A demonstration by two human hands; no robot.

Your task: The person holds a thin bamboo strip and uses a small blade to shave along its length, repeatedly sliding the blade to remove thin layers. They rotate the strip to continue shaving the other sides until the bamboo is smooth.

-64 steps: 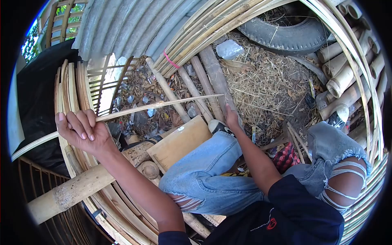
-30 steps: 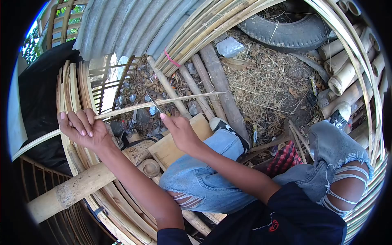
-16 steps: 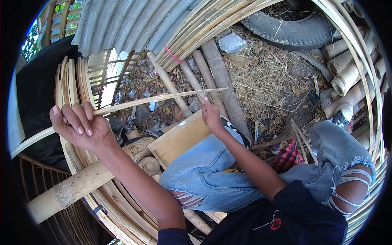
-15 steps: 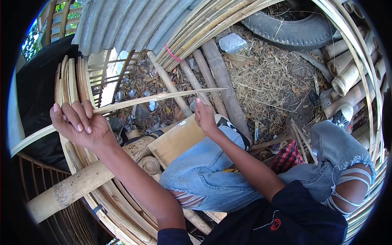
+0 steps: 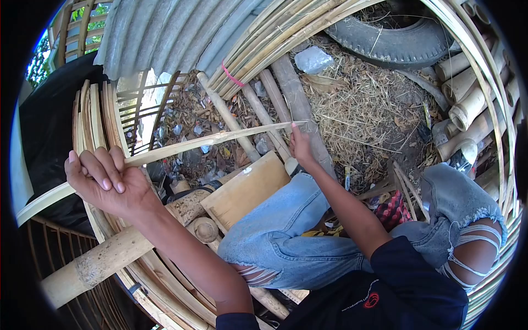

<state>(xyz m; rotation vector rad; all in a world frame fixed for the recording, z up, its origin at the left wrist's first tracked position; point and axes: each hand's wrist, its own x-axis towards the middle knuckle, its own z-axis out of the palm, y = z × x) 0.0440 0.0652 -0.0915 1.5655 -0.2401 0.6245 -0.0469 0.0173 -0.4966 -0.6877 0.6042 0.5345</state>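
A long pale bamboo strip (image 5: 181, 149) runs from the left edge to a thin, frayed tip near the middle of the view. Around its thicker part, my left hand (image 5: 104, 179) is closed with curled fingers. My right hand (image 5: 300, 145) is closed near the far tip, its thumb against the strip; the palm side is hidden. Below the right fist shows a small pale and dark piece that I cannot make out. A flat wooden board (image 5: 245, 190) leans by my knee, next to a thick bamboo pole (image 5: 118, 245).
A bundle of bamboo strips (image 5: 264, 41) tied with pink band lies ahead. More strips (image 5: 93, 115) stand at left. Corrugated sheeting (image 5: 148, 38), an old tyre (image 5: 390, 47) and cut bamboo poles (image 5: 467, 104) surround the littered ground (image 5: 357, 110).
My right hand has moved forward and right, from below the strip to its tip. The left hand keeps its hold, and the strip has shifted slightly down.
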